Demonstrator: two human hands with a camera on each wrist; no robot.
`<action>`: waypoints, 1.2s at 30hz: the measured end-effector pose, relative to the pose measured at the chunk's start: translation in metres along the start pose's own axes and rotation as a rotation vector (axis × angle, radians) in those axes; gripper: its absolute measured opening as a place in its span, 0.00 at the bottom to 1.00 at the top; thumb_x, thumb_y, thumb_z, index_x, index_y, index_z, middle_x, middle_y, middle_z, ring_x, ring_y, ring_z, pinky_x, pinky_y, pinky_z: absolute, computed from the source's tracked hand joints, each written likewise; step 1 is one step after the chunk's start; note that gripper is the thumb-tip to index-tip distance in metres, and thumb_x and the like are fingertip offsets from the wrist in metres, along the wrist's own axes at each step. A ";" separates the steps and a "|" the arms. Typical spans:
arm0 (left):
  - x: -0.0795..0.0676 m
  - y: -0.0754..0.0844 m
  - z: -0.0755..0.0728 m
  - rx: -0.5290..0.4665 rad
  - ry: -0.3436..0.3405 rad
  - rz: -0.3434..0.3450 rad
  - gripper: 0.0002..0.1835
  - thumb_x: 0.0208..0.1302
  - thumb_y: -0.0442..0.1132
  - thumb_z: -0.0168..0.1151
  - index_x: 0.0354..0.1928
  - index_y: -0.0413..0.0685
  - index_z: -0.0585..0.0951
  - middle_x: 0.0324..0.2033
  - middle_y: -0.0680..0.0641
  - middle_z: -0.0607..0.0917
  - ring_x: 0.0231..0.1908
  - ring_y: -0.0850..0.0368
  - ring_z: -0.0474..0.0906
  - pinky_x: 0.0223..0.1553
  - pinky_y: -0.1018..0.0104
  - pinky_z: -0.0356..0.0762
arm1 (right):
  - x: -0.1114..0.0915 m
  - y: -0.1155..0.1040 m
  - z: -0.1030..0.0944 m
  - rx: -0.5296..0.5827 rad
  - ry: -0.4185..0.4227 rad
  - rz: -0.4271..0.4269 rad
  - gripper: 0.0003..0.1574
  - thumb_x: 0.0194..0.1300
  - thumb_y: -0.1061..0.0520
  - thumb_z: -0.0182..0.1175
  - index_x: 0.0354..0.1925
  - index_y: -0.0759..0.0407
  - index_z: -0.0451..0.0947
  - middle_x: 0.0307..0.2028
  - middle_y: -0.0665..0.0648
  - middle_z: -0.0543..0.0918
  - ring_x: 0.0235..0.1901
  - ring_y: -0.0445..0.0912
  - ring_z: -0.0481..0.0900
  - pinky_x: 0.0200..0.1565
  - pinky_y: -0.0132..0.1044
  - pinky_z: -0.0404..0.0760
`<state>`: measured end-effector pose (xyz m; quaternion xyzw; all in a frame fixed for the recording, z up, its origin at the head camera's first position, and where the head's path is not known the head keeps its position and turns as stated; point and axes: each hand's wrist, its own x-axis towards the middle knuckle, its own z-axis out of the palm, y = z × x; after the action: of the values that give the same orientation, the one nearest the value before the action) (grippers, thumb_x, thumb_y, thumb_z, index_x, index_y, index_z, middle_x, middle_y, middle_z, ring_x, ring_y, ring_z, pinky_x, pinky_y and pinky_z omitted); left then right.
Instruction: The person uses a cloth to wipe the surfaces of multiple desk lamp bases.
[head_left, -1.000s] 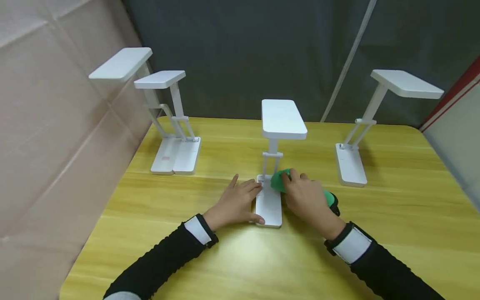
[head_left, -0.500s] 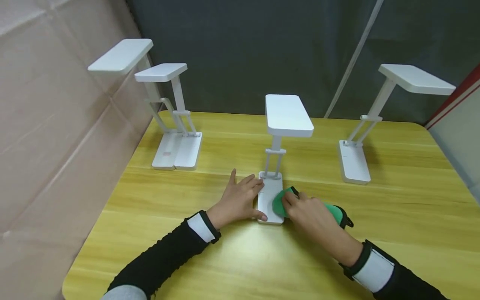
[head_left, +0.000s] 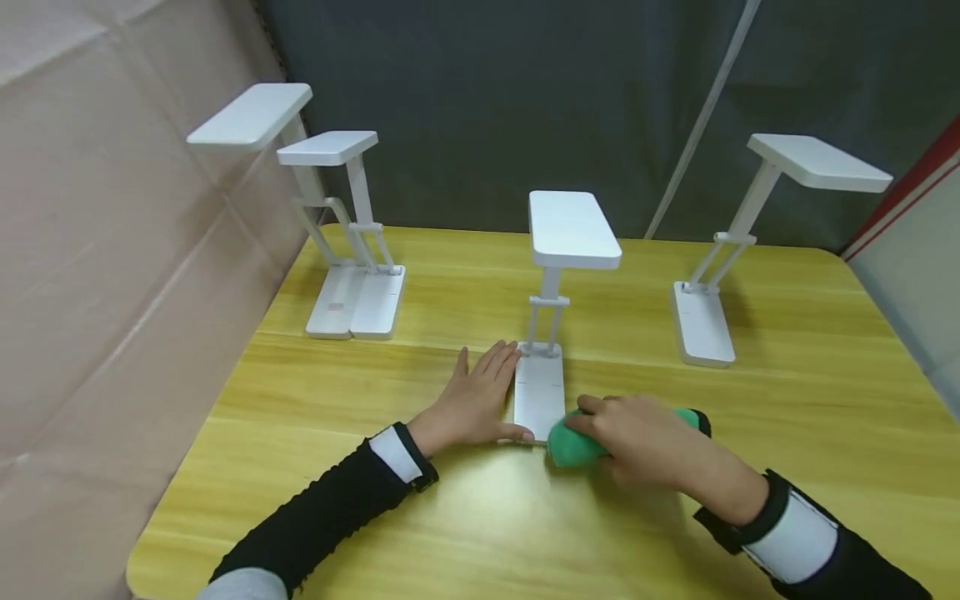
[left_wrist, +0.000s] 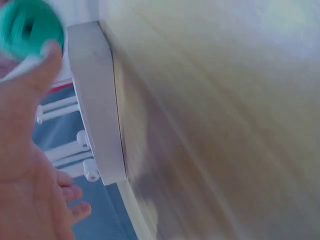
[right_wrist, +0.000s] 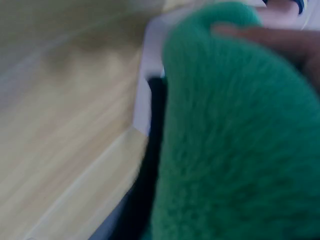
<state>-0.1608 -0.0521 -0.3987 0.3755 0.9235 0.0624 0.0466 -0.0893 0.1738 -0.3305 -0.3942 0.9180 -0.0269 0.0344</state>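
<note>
A white folding desk lamp [head_left: 538,387] stands in the middle of the table with its head raised. My left hand [head_left: 472,408] rests along the left side of its base, fingers straight, the thumb by the near left corner. In the left wrist view the side of the lamp base [left_wrist: 97,100] shows beside that hand. My right hand [head_left: 648,442] grips a fuzzy green cloth [head_left: 573,443] with a black edge, at the near right corner of the base. Bunched green cloth [right_wrist: 235,130] fills much of the right wrist view and hides most of the fingers.
Two white desk lamps [head_left: 378,300] stand side by side at the back left. Another white lamp [head_left: 705,325] stands at the right. The wooden table [head_left: 450,533] meets a pale sheet [head_left: 112,292] on the left and a dark curtain [head_left: 465,117] behind.
My right hand has moved the green cloth along the right side of the lamp base, from near the hinge to the near corner. My left hand stays beside the base, its fingers closer together.
</note>
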 end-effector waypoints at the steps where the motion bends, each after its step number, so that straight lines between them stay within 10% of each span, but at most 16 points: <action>1: 0.001 -0.001 0.002 -0.024 -0.010 0.006 0.64 0.41 0.78 0.51 0.67 0.42 0.37 0.69 0.42 0.42 0.67 0.50 0.33 0.59 0.34 0.39 | 0.004 0.002 0.000 -0.031 0.029 0.016 0.25 0.41 0.61 0.66 0.43 0.57 0.76 0.34 0.53 0.75 0.25 0.43 0.73 0.22 0.36 0.74; 7: 0.013 -0.011 0.011 -0.180 -0.040 0.055 0.72 0.31 0.78 0.60 0.67 0.45 0.32 0.69 0.44 0.38 0.67 0.52 0.31 0.58 0.32 0.36 | 0.039 0.006 0.009 -0.297 0.220 0.184 0.20 0.47 0.58 0.63 0.41 0.62 0.76 0.33 0.59 0.76 0.19 0.49 0.72 0.14 0.39 0.71; 14: 0.014 -0.011 0.013 -0.272 -0.095 0.026 0.72 0.28 0.76 0.64 0.68 0.48 0.35 0.69 0.48 0.41 0.67 0.53 0.35 0.56 0.29 0.32 | 0.069 -0.007 0.035 -0.453 0.240 0.280 0.18 0.53 0.59 0.61 0.41 0.69 0.74 0.30 0.63 0.74 0.17 0.50 0.71 0.14 0.40 0.73; 26: 0.014 -0.011 0.001 -0.138 -0.081 0.013 0.73 0.27 0.79 0.61 0.68 0.46 0.35 0.69 0.48 0.42 0.67 0.52 0.39 0.56 0.29 0.34 | 0.047 -0.023 0.032 -0.577 0.256 -0.049 0.05 0.52 0.65 0.62 0.32 0.62 0.77 0.29 0.56 0.72 0.16 0.46 0.64 0.11 0.32 0.64; 36: 0.015 -0.010 0.000 -0.084 -0.111 0.013 0.73 0.26 0.77 0.62 0.68 0.46 0.35 0.69 0.48 0.42 0.67 0.53 0.39 0.57 0.30 0.34 | 0.023 -0.021 0.024 -0.327 0.178 -0.135 0.11 0.50 0.63 0.65 0.35 0.57 0.78 0.32 0.52 0.74 0.24 0.47 0.72 0.15 0.34 0.68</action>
<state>-0.1782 -0.0489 -0.4006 0.3819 0.9137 0.0803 0.1131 -0.0879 0.1424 -0.3537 -0.4514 0.8810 0.0854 -0.1133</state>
